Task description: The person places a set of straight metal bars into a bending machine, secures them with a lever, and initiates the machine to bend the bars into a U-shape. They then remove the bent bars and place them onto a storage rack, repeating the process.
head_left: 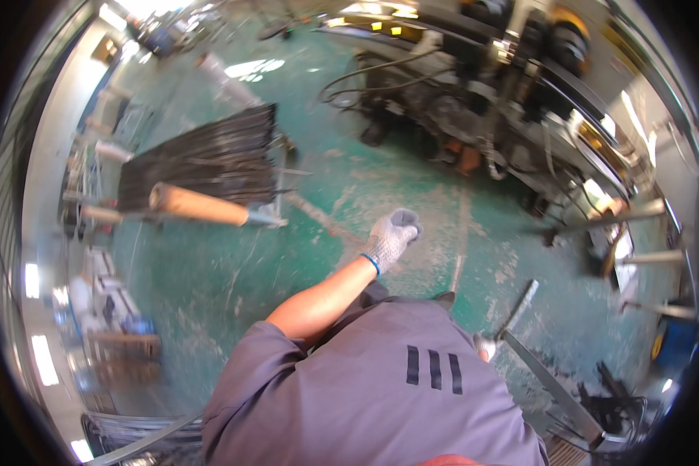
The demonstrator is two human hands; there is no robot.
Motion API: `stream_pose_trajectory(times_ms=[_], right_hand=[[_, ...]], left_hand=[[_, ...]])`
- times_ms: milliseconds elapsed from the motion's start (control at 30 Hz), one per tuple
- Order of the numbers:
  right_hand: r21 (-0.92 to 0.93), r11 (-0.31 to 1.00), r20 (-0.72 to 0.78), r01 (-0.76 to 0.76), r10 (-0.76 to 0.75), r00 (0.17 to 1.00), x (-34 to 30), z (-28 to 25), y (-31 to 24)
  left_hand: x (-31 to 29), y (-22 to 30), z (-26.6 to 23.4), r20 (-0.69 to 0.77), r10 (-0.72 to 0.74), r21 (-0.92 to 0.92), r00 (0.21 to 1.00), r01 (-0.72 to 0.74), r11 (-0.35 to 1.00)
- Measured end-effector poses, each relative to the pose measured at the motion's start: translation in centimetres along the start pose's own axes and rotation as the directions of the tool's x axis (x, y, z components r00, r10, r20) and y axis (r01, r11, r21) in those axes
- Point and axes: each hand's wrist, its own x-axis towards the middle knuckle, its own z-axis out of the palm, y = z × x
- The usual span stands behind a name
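My left hand [394, 234], in a pale knit glove with a blue cuff, hangs in front of my body over the green floor. Its fingers are curled into a loose fist, and nothing shows in them. Most of my right hand [485, 346], also in a pale glove, is hidden by my grey shirt. It is closed at the joint of an angled metal bar [553, 384]. From there a short piece points forward, and a long flat piece runs back to the right.
Dark rods or tubes [210, 159] lie bundled on a stand at the left, beside an orange-brown roller [198, 203]. A large machine [443, 101] with hoses fills the far right. Stands line the right side, and a blue drum [673, 342] is there. The green floor [264, 279] is scuffed.
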Motion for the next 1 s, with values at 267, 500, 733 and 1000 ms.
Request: stream_pose_trajectory(times_ms=[267, 500, 733, 1000], right_hand=[[-0.078, 0.669, -0.036, 0.739, -0.743, 0.669, -2.2, 4.9, -30.6], [-0.063, 0.525, 0.102, 0.849, -0.843, 0.529, -11.9, 18.2, -50.7], [-0.241, 0.547, 0.383, 0.802, -0.706, 0.596, -23.0, 39.1, -65.8], [-0.31, 0.317, 0.539, 0.897, -0.718, 0.44, -34.2, 49.3, -75.8]], left_hand=[[-3.6, 4.6, -36.5, -0.489, 0.553, 0.412, 0.675, -0.38, 0.828], [-7.5, 9.6, -58.3, -0.706, 0.683, 0.69, 0.186, -0.037, 0.723], [-6.7, 9.1, -66.7, -0.541, 0.832, 0.769, 0.124, 0.474, 0.429], [-2.7, 10.7, -68.5, -0.438, 0.888, 0.756, 0.142, 0.593, 0.278]])
